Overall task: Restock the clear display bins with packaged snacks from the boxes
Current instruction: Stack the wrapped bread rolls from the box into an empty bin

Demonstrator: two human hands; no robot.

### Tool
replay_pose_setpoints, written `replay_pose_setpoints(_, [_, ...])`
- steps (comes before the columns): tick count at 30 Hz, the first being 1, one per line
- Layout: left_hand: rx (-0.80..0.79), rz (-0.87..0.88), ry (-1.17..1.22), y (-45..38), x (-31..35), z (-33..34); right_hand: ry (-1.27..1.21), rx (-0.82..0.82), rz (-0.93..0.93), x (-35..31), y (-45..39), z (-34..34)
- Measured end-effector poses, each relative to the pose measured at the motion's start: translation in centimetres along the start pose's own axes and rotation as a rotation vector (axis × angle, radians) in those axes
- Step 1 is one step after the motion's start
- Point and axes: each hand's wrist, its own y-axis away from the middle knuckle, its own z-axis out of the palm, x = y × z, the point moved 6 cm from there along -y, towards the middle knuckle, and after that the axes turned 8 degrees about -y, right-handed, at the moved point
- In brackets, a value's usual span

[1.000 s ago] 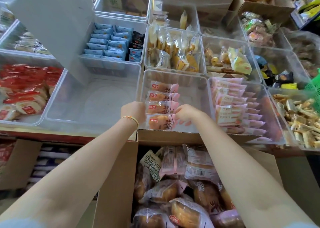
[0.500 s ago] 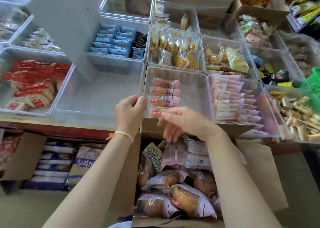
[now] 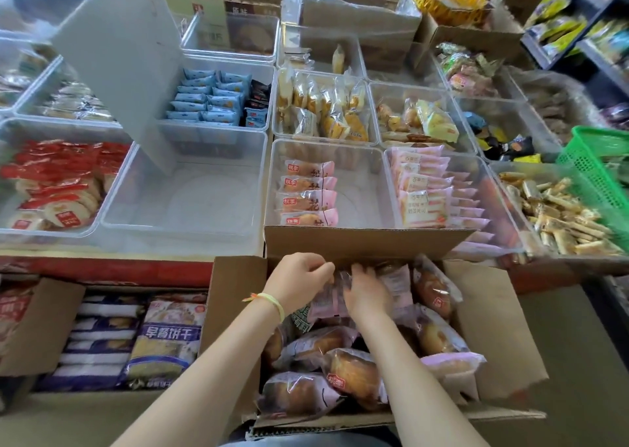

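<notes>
1. Both hands are dropping from the clear plastic display bin point(image 3: 367, 160) into the open brown cardboard box point(image 3: 493, 327) just before it.
2. Left hand point(image 3: 299, 281) and right hand point(image 3: 367, 291) are grasping a pink-wrapped bread packet point(image 3: 328, 302) there.

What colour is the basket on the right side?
Green. The basket shows best at the head view's right edge.

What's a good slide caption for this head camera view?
Both hands reach into the brown cardboard box of pink-wrapped cakes below clear plastic bins.
</notes>
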Motion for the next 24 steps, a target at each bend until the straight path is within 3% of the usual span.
replay_pose_setpoints(7, [-0.026,-0.093,0.066,-0.3,-1.3,-0.5,-0.212,0.043,-0.12,-0.8,1.4,-4.2])
replay_pose_setpoints(10, [-0.007,-0.136,0.129,-0.9,-1.9,-1.1,-0.602,0.009,-0.223,-0.3,2.5,-8.3])
replay_pose_setpoints(13, [-0.074,-0.175,0.288,-0.9,-1.4,-1.7,-1.047,-0.192,-0.318,-0.8,4.8,-12.5])
replay_pose_setpoints(16, [-0.21,-0.096,0.45,-0.1,0.7,-2.6,-1.553,-0.356,-0.347,-1.8,6.4,-15.5])
replay_pose_setpoints(18, [-0.365,-0.019,0.641,0.8,2.6,-2.8,-1.724,-0.312,-0.376,-2.4,6.5,-16.7])
replay_pose_setpoints(20, [-0.466,0.1,0.774,1.6,4.6,-3.4,-1.742,-0.21,-0.42,-3.2,6.7,-17.6])
replay_pose_setpoints(24, [-0.389,0.187,0.951,1.6,6.7,-5.3,-1.74,-0.071,-0.349,-4.1,6.3,-19.0])
